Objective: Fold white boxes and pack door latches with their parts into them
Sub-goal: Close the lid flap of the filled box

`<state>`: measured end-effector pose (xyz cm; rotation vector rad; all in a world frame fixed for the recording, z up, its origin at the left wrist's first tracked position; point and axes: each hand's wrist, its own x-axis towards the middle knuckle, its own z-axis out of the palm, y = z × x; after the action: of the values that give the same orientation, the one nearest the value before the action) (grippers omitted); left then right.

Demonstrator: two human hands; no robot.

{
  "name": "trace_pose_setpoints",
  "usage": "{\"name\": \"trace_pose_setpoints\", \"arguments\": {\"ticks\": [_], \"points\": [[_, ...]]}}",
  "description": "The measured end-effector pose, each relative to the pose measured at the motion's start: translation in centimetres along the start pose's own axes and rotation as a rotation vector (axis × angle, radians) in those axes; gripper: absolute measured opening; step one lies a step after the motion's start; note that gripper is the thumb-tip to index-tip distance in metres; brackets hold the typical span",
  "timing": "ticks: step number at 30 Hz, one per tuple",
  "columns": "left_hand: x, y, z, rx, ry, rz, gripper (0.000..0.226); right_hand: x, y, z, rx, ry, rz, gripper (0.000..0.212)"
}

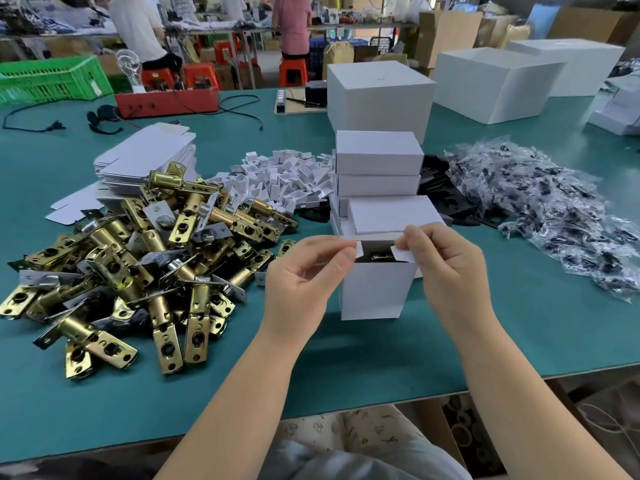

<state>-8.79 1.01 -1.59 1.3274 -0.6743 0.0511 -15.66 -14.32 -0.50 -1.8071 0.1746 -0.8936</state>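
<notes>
Nearest the camera, two bare forearms reach over the edge of the green tabletop (pixel 519 323) to one small white box (pixel 375 292) standing upright just in front of the person, its top open and dark metal showing inside. The left hand (pixel 304 271) has its fingers curled, pinching the box's left top flap, and the right hand (pixel 446 265) is curled the same way, pinching the right flap and the lid edge; both are narrow, closed on cardboard. Left of the box lies one large heap of brass door latches (pixel 138 265), too many and too tangled to count. Directly behind the held box stands a stack of closed white boxes (pixel 379 181), at least four seen, the lower ones partly hidden. To the stack's left is one pile of small white card inserts (pixel 277 178), and farther left one stack of flat unfolded box blanks (pixel 145 157). To the right spreads one heap of clear bags with dark parts (pixel 540 209), with black flat pieces (pixel 436 188) between it and the stack. Farther back stand three large white cartons (pixel 377 95), a red tray (pixel 166 102) and a green crate (pixel 52 77). Beyond the tabletop, two people sit on red stools.
</notes>
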Motion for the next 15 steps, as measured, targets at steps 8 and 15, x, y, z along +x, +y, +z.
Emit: {"name": "trace_pose_setpoints", "arguments": {"ticks": [8, 15], "points": [[1.8, 0.4, -0.9, -0.016, 0.012, 0.017, 0.046, 1.4, -0.6, 1.6, 0.150, -0.104, 0.015, 0.057], [3.9, 0.4, -3.4, 0.235, -0.138, 0.015, 0.049, 2.7, -1.2, 5.2, 0.218, -0.121, -0.039, 0.049]]}}
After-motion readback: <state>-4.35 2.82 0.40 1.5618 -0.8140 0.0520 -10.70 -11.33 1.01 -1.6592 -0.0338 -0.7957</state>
